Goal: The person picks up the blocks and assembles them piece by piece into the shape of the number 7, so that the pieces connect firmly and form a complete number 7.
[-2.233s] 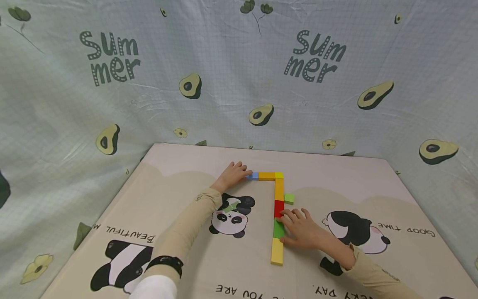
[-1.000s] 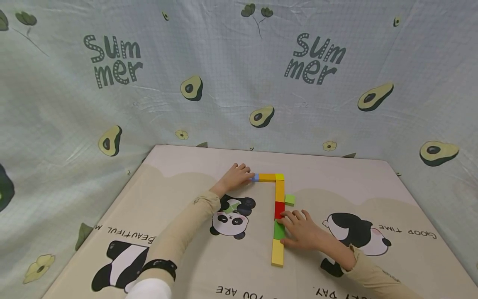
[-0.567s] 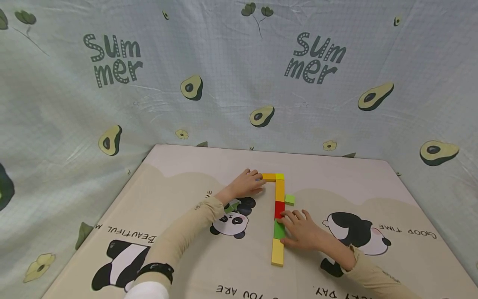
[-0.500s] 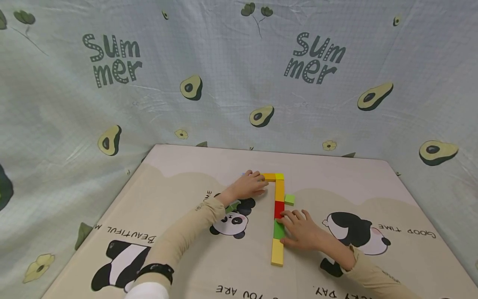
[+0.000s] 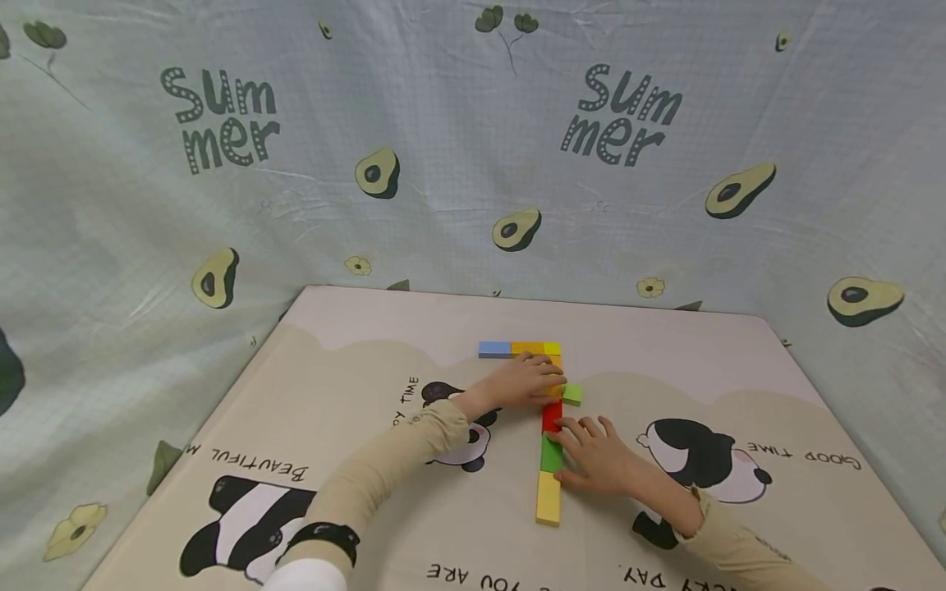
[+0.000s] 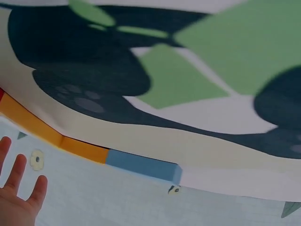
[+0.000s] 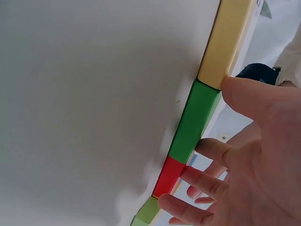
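An angled line of coloured blocks lies on the mat. Its far arm has a blue block [image 5: 495,350], an orange block [image 5: 527,348] and a small yellow block [image 5: 553,347] at the corner. The near arm shows a red block [image 5: 551,416], a green block [image 5: 551,453] and a long yellow block [image 5: 548,500]. My left hand [image 5: 517,382] spans the second orange block, partly hiding it, its extended fingertips right by a light green cube [image 5: 572,396]. My right hand [image 5: 602,455] rests with spread fingertips along the red and green blocks, thumb at the yellow block's side [image 7: 225,44].
The mat [image 5: 650,353] carries panda [image 5: 473,439] and dog [image 5: 695,451] prints and lettering. A hanging cloth [image 5: 443,98] with avocado prints rises behind its far edge and at both sides.
My left hand has left the blue block and moved right and nearer, over the near arm's orange block beside the light green cube. The right hand stays in place.
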The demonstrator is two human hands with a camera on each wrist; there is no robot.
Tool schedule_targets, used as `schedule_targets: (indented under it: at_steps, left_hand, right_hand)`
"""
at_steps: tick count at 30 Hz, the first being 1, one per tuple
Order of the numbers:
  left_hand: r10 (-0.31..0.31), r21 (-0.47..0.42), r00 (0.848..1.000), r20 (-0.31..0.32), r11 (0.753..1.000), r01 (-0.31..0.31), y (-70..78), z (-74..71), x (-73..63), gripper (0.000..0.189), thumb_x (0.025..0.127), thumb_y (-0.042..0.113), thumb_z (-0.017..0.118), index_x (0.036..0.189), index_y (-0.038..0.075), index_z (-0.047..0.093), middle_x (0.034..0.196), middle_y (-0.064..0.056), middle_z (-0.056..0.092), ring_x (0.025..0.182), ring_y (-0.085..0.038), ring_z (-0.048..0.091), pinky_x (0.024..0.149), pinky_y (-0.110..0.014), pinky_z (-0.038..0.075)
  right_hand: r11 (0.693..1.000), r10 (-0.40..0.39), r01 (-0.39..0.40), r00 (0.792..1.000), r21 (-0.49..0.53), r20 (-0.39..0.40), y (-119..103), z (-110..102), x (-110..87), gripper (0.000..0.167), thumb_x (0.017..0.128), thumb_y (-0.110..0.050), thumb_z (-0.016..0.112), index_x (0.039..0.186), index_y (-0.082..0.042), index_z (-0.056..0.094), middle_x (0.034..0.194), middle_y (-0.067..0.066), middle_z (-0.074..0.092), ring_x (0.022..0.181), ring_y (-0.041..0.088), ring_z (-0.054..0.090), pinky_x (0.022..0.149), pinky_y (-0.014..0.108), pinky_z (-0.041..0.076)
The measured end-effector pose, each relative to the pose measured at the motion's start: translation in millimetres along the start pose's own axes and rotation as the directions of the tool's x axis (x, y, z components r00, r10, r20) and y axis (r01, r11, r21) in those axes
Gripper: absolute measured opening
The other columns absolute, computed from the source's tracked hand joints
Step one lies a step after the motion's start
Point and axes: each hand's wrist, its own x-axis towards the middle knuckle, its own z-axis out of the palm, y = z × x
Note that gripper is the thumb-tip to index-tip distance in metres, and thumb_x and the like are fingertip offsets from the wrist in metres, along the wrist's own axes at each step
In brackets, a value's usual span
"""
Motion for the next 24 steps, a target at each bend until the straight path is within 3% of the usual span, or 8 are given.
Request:
schedule_targets:
  at_steps: [9,24]
  left_hand:
    - [-0.005,-0.049,1.000,0.023,0.999,0.006,6.3,5.5,15.7,0.040,0.090,0.040,0.047,0.125,0.022,0.051,0.125,0.005,0.055,0.120,-0.016,0.044,0.102,-0.041,0.032]
    - [0.023,0.000,0.998,0.051,1.000,-0.023,12.1,10.2,30.4,0.033,0.089,0.039,0.049,0.119,0.026,0.055,0.112,0.007,0.060,0.108,-0.013,0.047,0.097,-0.034,0.037]
  right_hand:
    - [0.999,-0.008,0.007,1.000,-0.034,-0.015,0.3,2.1,-0.4,0.050,0.084,-0.043,0.053,0.123,-0.013,0.048,0.126,0.010,0.045,0.108,0.030,0.044,0.089,0.059,0.032]
    - [1.000,0.004,-0.004,1.000,-0.028,0.006,-0.3,0.7,-0.3,0.050,0.085,-0.044,0.052,0.124,-0.012,0.048,0.128,0.010,0.044,0.110,0.031,0.044,0.090,0.060,0.031]
